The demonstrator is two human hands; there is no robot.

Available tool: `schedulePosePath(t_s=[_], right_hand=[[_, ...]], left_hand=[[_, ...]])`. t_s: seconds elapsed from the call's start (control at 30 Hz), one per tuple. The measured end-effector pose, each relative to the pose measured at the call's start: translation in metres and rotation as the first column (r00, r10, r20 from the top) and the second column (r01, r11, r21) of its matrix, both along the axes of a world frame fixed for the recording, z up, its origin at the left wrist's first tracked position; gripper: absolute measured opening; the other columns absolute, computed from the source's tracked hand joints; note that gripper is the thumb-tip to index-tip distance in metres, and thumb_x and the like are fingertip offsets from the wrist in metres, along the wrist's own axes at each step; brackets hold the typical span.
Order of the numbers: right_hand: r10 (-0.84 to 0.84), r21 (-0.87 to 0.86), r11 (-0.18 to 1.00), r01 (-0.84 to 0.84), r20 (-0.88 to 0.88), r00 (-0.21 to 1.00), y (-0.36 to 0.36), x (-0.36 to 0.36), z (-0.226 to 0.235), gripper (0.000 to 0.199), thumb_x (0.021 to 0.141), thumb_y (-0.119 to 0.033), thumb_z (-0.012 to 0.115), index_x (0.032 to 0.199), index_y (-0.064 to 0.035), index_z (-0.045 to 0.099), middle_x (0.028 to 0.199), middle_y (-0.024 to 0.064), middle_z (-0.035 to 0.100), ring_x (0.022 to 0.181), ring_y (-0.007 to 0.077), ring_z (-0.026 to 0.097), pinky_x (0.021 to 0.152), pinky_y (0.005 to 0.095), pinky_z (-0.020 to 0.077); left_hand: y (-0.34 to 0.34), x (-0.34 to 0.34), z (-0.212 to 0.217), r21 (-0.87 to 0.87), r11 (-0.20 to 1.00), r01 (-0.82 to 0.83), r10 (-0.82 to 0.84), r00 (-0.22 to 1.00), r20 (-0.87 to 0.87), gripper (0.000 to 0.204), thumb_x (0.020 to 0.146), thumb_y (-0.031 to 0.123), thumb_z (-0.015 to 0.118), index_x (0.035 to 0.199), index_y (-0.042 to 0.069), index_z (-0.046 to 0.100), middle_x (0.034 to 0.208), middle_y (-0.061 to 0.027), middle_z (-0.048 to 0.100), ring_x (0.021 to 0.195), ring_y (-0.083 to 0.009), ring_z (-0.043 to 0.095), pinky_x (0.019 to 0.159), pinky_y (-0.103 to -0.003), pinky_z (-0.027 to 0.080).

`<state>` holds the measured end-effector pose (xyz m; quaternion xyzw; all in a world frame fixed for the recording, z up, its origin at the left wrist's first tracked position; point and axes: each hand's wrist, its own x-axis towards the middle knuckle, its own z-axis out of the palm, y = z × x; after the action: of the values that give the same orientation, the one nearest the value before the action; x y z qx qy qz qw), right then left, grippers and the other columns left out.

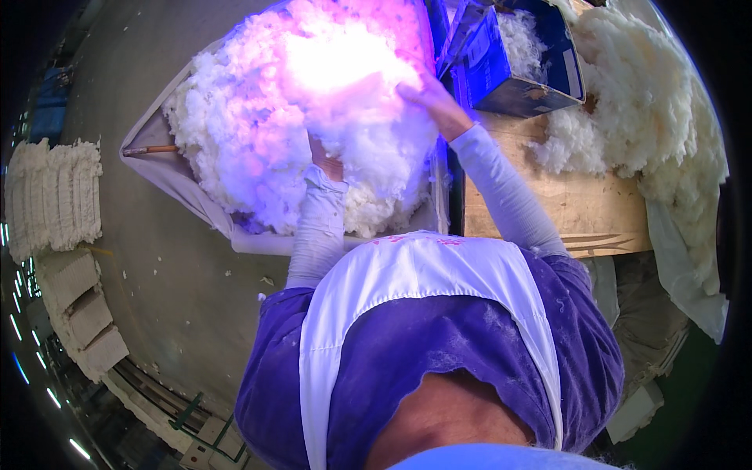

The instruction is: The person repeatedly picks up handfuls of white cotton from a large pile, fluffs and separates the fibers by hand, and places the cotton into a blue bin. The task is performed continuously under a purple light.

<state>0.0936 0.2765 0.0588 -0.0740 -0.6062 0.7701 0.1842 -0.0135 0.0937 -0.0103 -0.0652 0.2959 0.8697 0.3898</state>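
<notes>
A big heap of loose white cotton-like fibre point(235, 125) fills a cloth-lined bin point(270, 244) in front of me. Purple-pink light floods its upper part and washes out detail. My left hand point(326, 160) is sunk into the near middle of the heap; fluff hides its fingers. Over the heap's right side reaches my right hand point(433, 100), its thumb apart from the fingers and touching fluff. Glare blurs those fingertips, but I see no clump gripped there.
Right of the bin, a wooden table point(564, 196) bears a blue box point(489, 70) with fibre inside. More fibre point(642, 94) is piled beyond it. A wooden stick point(153, 149) lies at the bin's left corner. Stacked pale fibre bales point(55, 196) stand far left.
</notes>
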Motion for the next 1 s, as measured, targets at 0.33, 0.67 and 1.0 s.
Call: schedulePosePath(t_s=[0.33,0.67,1.0], right_hand=[[-0.238,-0.071,0.967,0.244,0.087,0.967,0.004,-0.007,-0.019,0.046,0.069,0.015,0.042,0.108,-0.0016,0.058,0.09,0.0019,0.063,0.074,0.0051,0.056,0.06,0.0175,0.0463],[-0.431,0.334,0.827,0.451,-0.136,0.892,0.022,0.005,0.002,0.032,0.07,0.008,0.055,0.1,-0.0018,0.061,0.087,-0.0008,0.062,0.08,0.0064,0.055,0.071,0.0206,0.0462],[-0.311,-0.073,0.948,0.308,-0.023,0.95,0.026,0.013,-0.008,0.027,0.08,0.0,0.05,0.104,0.0007,0.06,0.09,0.0036,0.063,0.078,0.0093,0.059,0.068,0.0213,0.0481]], left_hand=[[0.012,0.008,0.024,-0.082,0.996,0.027,-0.032,0.998,-0.051,0.037,0.093,0.036,0.039,0.112,0.007,0.052,0.099,-0.0046,0.059,0.09,-0.0226,0.057,0.082,-0.041,0.047],[0.002,-0.011,0.045,-0.285,0.957,0.051,-0.137,0.948,-0.287,0.058,0.084,0.051,0.05,0.126,0.012,0.041,0.107,-0.0058,0.05,0.091,-0.021,0.052,0.076,-0.048,0.044],[0.015,-0.006,0.018,-0.207,0.97,-0.125,0.102,0.988,-0.12,0.017,0.085,0.012,0.047,0.101,0.01,0.054,0.085,-0.0048,0.059,0.079,-0.0186,0.059,0.067,-0.034,0.05]])
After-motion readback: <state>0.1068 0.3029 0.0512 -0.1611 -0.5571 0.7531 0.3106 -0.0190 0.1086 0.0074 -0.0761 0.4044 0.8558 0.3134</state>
